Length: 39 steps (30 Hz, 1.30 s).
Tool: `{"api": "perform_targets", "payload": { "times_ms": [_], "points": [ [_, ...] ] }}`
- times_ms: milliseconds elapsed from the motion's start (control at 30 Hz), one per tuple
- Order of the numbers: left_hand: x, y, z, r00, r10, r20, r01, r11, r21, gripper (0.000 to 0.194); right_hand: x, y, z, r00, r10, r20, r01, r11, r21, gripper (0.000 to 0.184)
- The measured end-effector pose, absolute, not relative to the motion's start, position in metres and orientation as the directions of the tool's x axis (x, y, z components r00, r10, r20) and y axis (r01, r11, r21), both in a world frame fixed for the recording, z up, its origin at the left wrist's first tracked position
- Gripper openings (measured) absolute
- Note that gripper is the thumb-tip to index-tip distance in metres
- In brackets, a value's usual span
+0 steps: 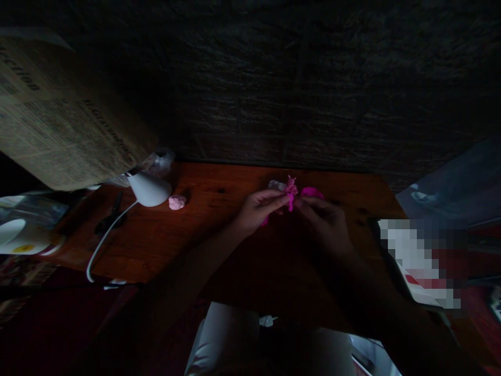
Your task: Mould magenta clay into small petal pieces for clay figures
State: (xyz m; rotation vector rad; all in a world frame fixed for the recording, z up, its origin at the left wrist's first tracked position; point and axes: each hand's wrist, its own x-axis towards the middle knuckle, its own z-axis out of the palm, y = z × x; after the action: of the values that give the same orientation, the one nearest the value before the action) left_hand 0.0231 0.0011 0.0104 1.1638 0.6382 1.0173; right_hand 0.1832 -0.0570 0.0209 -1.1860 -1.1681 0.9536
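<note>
Between my two hands, a small, ruffled pink clay piece (290, 187) stands upright above the wooden table. My left hand (256, 210) pinches its lower part from the left with thumb and fingers. From the right, the closed fingertips of my right hand (326, 222) press on the same piece near its base. A bright magenta lump (312, 192) shows just behind my right fingers. Another magenta bit (265, 221) peeks out below my left hand, mostly hidden. Crumpled clear plastic (276, 185) lies behind my left fingertips.
A pale pink lump (177, 202) sits on the wooden table (207, 209) beside a lamp's white base (150, 189), under a newspaper-print shade (70, 115). Dark scissors (111, 216) lie near its cable. A partly pixelated flat item (415, 266) is at right; a dark brick-patterned wall stands behind.
</note>
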Motion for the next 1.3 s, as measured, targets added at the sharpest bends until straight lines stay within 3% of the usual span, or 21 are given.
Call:
{"api": "perform_targets", "payload": {
  "times_ms": [167, 500, 900, 1300],
  "points": [
    [0.0244, -0.0009, 0.0124, 0.384, 0.92, 0.081, -0.331, 0.055, 0.942, 0.032, 0.1768, -0.064, 0.0164, 0.151, 0.907, 0.393, 0.336, 0.326, -0.884, 0.017],
    [0.0267, -0.0072, 0.0128, 0.342, 0.938, 0.053, -0.238, 0.032, 0.971, 0.031, 0.1801, -0.0673, 0.0238, 0.057, 0.848, 0.527, 0.597, 0.394, -0.699, 0.017],
    [0.0278, -0.0071, 0.0116, 0.311, 0.945, 0.101, -0.245, -0.023, 0.969, 0.028, 0.1799, -0.0653, 0.0201, 0.154, 0.837, 0.526, 0.581, 0.354, -0.733, 0.015],
    [0.0255, -0.0023, 0.0096, 0.377, 0.917, 0.127, -0.333, 0.006, 0.943, 0.034, 0.1813, -0.0648, 0.0208, 0.105, 0.846, 0.523, 0.533, 0.397, -0.747, 0.017]
  ]
}}
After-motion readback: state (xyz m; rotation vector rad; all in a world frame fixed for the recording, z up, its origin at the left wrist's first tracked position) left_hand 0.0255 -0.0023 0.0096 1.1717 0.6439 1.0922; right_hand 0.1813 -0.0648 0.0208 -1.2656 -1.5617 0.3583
